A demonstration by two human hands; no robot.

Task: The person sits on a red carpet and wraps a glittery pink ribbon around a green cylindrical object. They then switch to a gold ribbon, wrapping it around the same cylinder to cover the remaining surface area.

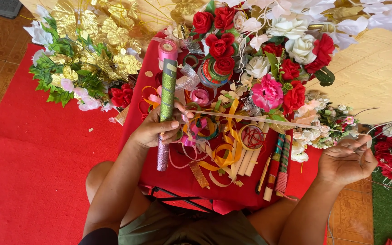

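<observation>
My left hand [157,129] clenched a glittery green stick [166,109] above the red worktop [178,179], while my right hand [345,161] pinched a pale ribbon [268,121] stretched taut between them.

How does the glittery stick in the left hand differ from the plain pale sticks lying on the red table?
The glitter-wrapped stick is covered in green and pink sparkly ribbon; the plain pale sticks are bare. The glitter-wrapped stick is gripped by the left hand; the plain pale sticks lie loose among ribbon on the red-covered table. It is single; they lie side by side as a group. All are slim, straight rods.
</observation>
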